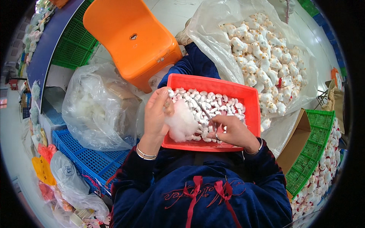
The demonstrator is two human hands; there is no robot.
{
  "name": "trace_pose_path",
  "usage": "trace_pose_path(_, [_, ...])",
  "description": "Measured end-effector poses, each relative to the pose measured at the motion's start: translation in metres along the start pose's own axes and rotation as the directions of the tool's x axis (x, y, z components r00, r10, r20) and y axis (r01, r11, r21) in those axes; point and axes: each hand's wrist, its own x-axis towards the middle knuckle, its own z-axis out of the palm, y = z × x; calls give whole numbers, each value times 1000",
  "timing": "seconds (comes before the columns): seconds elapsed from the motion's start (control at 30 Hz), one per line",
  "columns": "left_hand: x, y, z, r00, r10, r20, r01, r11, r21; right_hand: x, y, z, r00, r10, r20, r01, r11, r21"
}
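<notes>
Two-handed work over a red tray [252, 110], frame center.
I see left hand [155, 114] holding white fluff [181, 124]; fingertip pinch, can't tell on what. Right hand [236, 132] gripping thin metal tool [203, 110]. Small white pieces [230, 105] in tray. Orange chair [121, 43] upper left, bagged plush toys [262, 60] upper right.

Your tray [216, 84] is red, its small pieces [218, 103] and your fluff [182, 124] white, your top [209, 209] navy with red drawstrings [192, 201], the stool [131, 41] orange, one crate [91, 156] blue, another crate [312, 141] green.
</notes>
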Motion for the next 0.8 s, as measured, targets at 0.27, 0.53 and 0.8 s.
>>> trace_pose_path(0.27, [7, -20, 13, 999, -28, -22, 26, 999, -47, -6, 12, -15, 961, -172, -216, 154, 983, -101])
trace_pose_path(0.53, [-6, -10, -55, 983, 88, -159, -27, 935, 354, -10, 40, -24, 937, -25, -348, 1, 998, -70])
trace_pose_path(0.8, [-13, 9, -19, 990, 78, -120, -58, 985, 161, 11, 18, -10, 953, -279, -117, 247, 941, -230])
